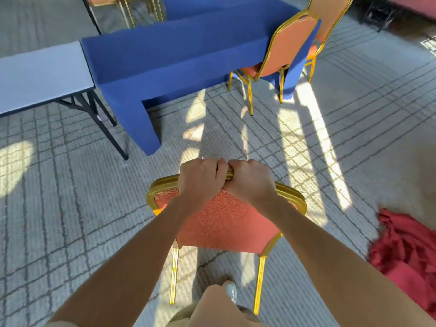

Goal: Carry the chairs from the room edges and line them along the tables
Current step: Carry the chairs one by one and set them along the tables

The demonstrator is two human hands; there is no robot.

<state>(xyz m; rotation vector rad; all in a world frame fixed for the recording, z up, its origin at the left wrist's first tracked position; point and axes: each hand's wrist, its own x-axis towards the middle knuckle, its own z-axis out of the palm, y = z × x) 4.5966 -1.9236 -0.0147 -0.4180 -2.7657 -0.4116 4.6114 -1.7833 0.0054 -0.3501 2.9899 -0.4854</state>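
Head view | step: carrying gold-framed, orange-padded chair toward blue-draped tabletop | hands: left hand and right hand both clasp its top rail | chair: over carpet, short of tabletop | next: probably line it beside the placed chair.

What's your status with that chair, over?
Left grip and right grip both clamped on chair top rail. Blue table ahead, open carpet between. Red cloth on floor, right side.

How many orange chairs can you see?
3 clearly: the held chair, a second chair at the blue table's right end, a third chair behind it. Cut-off gold legs top left hint at more.
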